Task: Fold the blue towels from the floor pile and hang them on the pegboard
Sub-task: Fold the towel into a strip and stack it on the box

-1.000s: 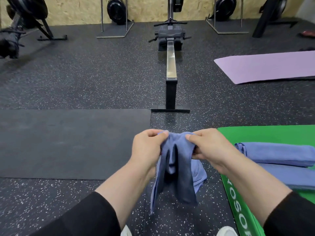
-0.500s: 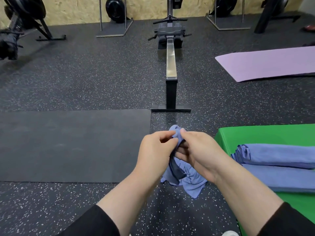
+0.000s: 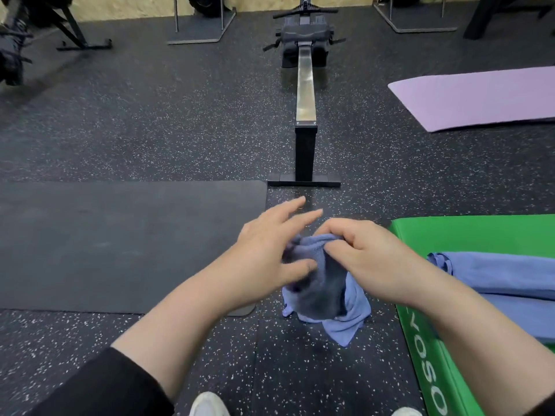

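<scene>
A crumpled blue towel (image 3: 336,298) hangs above the speckled floor in front of me. My right hand (image 3: 363,256) pinches its bunched top edge between thumb and curled fingers. My left hand (image 3: 270,253) is blurred, with its fingers spread straight and its thumb lying against the cloth's left side. To the right, more blue towels (image 3: 498,274) lie folded on a green mat (image 3: 468,232). No pegboard is in view.
A rowing machine (image 3: 304,94) runs away from me straight ahead, its foot close beyond my hands. A black mat (image 3: 120,241) covers the floor on the left, a purple mat (image 3: 477,97) lies far right. Other gym machines stand along the back wall.
My left hand has let go of the towel's top and spread its fingers. The right hand keeps its pinch, and the towel hangs more bunched than before.
</scene>
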Tool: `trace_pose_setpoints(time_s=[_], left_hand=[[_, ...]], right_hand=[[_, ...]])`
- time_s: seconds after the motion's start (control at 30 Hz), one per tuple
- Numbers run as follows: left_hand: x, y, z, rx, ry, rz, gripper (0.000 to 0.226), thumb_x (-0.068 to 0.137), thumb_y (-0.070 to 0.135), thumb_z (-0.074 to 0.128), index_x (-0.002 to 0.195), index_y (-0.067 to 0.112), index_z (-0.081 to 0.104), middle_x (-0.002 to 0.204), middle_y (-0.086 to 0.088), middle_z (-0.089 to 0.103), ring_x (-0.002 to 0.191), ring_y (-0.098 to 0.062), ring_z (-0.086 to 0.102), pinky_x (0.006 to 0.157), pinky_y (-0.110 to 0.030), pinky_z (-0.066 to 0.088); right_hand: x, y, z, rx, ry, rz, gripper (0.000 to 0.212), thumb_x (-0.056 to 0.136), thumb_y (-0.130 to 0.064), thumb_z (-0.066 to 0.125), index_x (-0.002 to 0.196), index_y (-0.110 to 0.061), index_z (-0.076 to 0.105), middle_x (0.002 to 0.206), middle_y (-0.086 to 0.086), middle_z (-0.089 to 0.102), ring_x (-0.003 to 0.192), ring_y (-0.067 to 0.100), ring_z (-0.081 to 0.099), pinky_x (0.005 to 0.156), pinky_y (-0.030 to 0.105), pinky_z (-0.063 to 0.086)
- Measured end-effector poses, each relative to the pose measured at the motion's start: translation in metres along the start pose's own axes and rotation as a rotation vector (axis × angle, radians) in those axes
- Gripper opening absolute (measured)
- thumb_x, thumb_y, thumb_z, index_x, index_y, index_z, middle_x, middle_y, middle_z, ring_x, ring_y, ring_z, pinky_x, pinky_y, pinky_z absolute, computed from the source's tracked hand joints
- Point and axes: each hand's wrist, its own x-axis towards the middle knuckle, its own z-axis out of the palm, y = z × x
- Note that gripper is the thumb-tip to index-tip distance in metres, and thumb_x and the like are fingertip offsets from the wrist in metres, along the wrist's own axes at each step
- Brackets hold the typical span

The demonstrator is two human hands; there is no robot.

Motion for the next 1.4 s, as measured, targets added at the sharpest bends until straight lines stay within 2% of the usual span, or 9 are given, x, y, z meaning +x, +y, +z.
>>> trace_pose_setpoints(time_s=[0.1,0.17,0.3,0.53,0.7,0.83,1.13,1.3,1.4], left_hand=[[0.001,-0.006,0.002,-0.043,-0.087,-0.054,0.025,0.084,0.047,0.075,0.095,0.033,0.057,0.123,0.014,0.061,0.119,-0.014,0.053,0.098,-0.032,0.041],[0.001,-0.011,0.003,-0.05,-0.039,-0.128,0.031,0.087,0.043,0.073,0.083,0.023,0.05,0.082,0.008,0.06,0.082,-0.017,0.055,0.072,-0.032,0.043],[0.002,-0.008,-0.004,0.014,0.161,-0.16,0.034,0.091,0.042,0.069,0.074,0.02,0.048,0.065,0.004,0.051,0.066,-0.016,0.047,0.06,-0.032,0.037],[-0.001,0.003,-0.011,0.05,0.238,-0.155,0.042,0.093,0.04,0.064,0.067,0.024,0.037,0.07,0.006,0.045,0.073,-0.02,0.045,0.062,-0.036,0.03],[-0.001,0.015,-0.008,-0.061,0.307,-0.217,0.029,0.092,0.032,0.059,0.071,0.016,0.047,0.063,0.002,0.05,0.067,-0.022,0.046,0.058,-0.035,0.034],[-0.002,0.018,-0.005,-0.062,0.284,-0.27,0.023,0.087,0.034,0.06,0.074,0.017,0.052,0.064,0.001,0.055,0.067,-0.02,0.051,0.054,-0.031,0.035],[0.007,0.027,0.014,-0.228,0.353,-0.476,0.026,0.086,0.038,0.06,0.071,0.017,0.054,0.062,0.005,0.06,0.062,-0.018,0.053,0.052,-0.032,0.038],[0.004,0.041,0.02,-0.264,0.436,-0.421,0.027,0.089,0.042,0.06,0.076,0.019,0.06,0.067,0.004,0.064,0.069,-0.016,0.059,0.061,-0.032,0.047],[0.002,0.046,0.023,-0.283,0.406,-0.331,0.027,0.095,0.032,0.05,0.075,0.017,0.06,0.069,0.004,0.061,0.07,-0.018,0.055,0.067,-0.035,0.046]], right_hand=[[0.0,0.004,-0.005,-0.022,0.02,-0.013,0.027,0.094,-0.008,0.048,0.086,-0.026,0.067,0.075,-0.012,0.066,0.068,0.002,0.053,0.066,0.023,0.043],[0.002,0.013,-0.009,-0.037,0.05,0.015,0.028,0.096,-0.011,0.048,0.084,-0.03,0.065,0.072,-0.019,0.064,0.065,-0.002,0.052,0.061,0.021,0.041],[0.004,0.026,-0.017,-0.125,0.088,0.055,0.027,0.1,-0.014,0.049,0.087,-0.032,0.065,0.066,-0.02,0.063,0.063,-0.005,0.053,0.057,0.017,0.036],[0.008,0.024,-0.013,-0.118,0.211,0.057,0.023,0.099,-0.014,0.05,0.093,-0.027,0.068,0.063,-0.023,0.06,0.058,-0.001,0.051,0.054,0.016,0.035],[0.008,0.016,-0.005,0.02,0.18,-0.004,0.006,0.086,-0.026,0.073,0.087,-0.026,0.067,0.07,-0.016,0.063,0.061,-0.001,0.049,0.062,0.024,0.041],[0.012,0.018,0.002,-0.08,0.264,0.07,0.022,0.086,-0.037,0.07,0.069,-0.027,0.059,0.058,-0.014,0.056,0.056,0.005,0.045,0.056,0.032,0.035],[0.013,0.004,0.011,-0.167,0.247,0.184,0.038,0.092,-0.042,0.064,0.073,-0.009,0.06,0.06,-0.001,0.056,0.061,0.021,0.047,0.054,0.033,0.035],[0.016,0.007,0.013,-0.08,0.246,0.213,0.044,0.094,-0.034,0.06,0.064,-0.006,0.044,0.052,-0.005,0.033,0.053,0.014,0.026,0.048,0.03,0.024],[0.019,0.011,0.014,0.167,0.23,0.205,0.049,0.095,-0.042,0.055,0.064,-0.005,0.047,0.054,-0.004,0.038,0.056,0.013,0.033,0.058,0.028,0.037]])
